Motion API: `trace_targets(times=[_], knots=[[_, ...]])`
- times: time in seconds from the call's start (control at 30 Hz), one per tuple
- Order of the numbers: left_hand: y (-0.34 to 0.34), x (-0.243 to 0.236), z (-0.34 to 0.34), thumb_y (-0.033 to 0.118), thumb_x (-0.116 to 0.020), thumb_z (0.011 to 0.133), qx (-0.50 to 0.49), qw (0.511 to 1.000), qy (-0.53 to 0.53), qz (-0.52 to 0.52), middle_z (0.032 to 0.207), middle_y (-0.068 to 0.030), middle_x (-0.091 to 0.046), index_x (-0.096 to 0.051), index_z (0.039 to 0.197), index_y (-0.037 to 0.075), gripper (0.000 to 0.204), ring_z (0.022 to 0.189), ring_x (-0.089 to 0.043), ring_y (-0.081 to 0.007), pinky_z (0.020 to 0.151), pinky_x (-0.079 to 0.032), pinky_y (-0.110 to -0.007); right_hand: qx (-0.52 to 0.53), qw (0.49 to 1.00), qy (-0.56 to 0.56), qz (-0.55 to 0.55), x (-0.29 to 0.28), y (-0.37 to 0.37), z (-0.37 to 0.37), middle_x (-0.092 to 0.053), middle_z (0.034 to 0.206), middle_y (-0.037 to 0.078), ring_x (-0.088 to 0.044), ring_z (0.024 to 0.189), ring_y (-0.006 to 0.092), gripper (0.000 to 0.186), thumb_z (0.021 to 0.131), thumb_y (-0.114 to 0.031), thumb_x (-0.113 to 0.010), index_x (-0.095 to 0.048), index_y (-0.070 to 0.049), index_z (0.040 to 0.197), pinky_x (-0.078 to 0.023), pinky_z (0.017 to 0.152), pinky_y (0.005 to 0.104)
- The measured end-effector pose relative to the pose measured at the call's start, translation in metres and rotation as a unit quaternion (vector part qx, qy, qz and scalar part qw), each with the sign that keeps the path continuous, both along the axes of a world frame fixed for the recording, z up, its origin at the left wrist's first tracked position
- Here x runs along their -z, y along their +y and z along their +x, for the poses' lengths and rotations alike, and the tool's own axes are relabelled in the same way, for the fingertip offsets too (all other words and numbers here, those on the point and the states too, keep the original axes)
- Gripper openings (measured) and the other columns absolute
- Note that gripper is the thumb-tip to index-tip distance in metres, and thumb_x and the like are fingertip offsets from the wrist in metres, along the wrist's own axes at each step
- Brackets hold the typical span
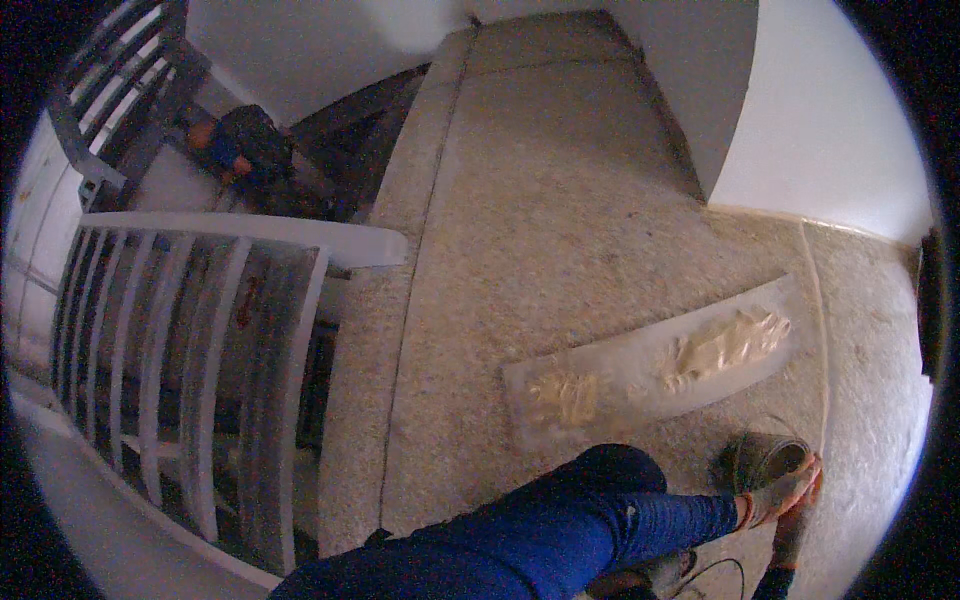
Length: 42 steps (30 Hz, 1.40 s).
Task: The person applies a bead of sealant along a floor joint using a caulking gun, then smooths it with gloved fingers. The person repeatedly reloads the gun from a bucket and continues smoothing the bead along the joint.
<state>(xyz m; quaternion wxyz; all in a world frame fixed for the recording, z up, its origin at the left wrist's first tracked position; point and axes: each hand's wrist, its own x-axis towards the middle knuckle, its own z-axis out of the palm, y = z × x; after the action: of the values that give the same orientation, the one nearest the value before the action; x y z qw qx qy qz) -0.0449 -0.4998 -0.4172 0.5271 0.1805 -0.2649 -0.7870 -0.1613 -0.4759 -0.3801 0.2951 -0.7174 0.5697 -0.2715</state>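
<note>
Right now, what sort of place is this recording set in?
Probably an indoor stair landing under renovation. A white railing edges a stairwell, the speckled floor is bare, and a long board carries smears of pale paste. Both hands meet by a small metal bucket.

A white railing [200, 330] with upright balusters runs along the left, beside a speckled concrete landing [540, 220]. A long board [650, 365] lies on the floor, smeared with two patches of cream putty [725, 345]. White walls [830, 110] rise behind. Another person [250, 150] crouches on the stairs below.
</note>
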Motion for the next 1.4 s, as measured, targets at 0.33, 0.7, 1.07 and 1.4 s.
trace_targets(times=[0.33, 0.7, 1.07, 1.4], knots=[[0.013, -0.023, 0.076, 0.033, -0.05, 0.11, -0.053, 0.993, 0.086, -0.063, 0.123, -0.0112, -0.067, -0.056, 0.141, 0.003, 0.044, 0.113, -0.063, -0.02, 0.101, -0.05, -0.034, 0.061, 0.892, -0.378, 0.239, -0.047, -0.041, -0.026, -0.056, 0.143, 0.012, -0.058, 0.125, 0.0213, 0.052, 0.109, -0.028, -0.055, -0.042, -0.01, 0.156, -0.05, 0.108, 0.0345], [0.023, -0.018, 0.176, 0.039, -0.06, 0.103, -0.059, 0.942, 0.287, 0.164, 0.084, 0.0032, -0.061, -0.068, 0.1, 0.019, 0.022, 0.066, -0.057, -0.0131, 0.055, -0.047, -0.029, 0.05, 0.908, -0.386, 0.154, -0.102, 0.004, 0.007, -0.039, 0.162, 0.018, -0.052, 0.137, 0.023, 0.058, 0.112, -0.022, -0.047, -0.026, -0.009, 0.164, -0.045, 0.118, 0.0353], [0.016, -0.061, 0.282, 0.036, -0.057, 0.104, -0.145, 0.98, 0.002, 0.137, 0.078, 0.0056, -0.057, -0.059, 0.092, 0.014, 0.025, 0.064, -0.053, -0.0098, 0.055, -0.044, -0.027, -0.046, 0.412, -0.834, 0.364, -0.093, 0.02, 0.056, -0.054, 0.152, 0.019, -0.051, 0.139, 0.034, 0.057, 0.104, -0.029, -0.057, -0.044, -0.006, 0.154, -0.039, 0.118, 0.0549], [0.011, -0.162, 0.568, 0.051, -0.055, 0.105, -0.192, 0.98, -0.009, 0.048, 0.123, -0.0017, -0.073, -0.065, 0.133, 0.019, 0.044, 0.109, -0.071, -0.0186, 0.096, -0.058, -0.042, -0.092, -0.619, -0.701, 0.344, -0.072, -0.045, 0.081, -0.047, 0.161, 0.009, -0.042, 0.149, 0.0239, 0.052, 0.108, -0.029, -0.042, -0.043, -0.013, 0.158, -0.027, 0.123, 0.0565]])
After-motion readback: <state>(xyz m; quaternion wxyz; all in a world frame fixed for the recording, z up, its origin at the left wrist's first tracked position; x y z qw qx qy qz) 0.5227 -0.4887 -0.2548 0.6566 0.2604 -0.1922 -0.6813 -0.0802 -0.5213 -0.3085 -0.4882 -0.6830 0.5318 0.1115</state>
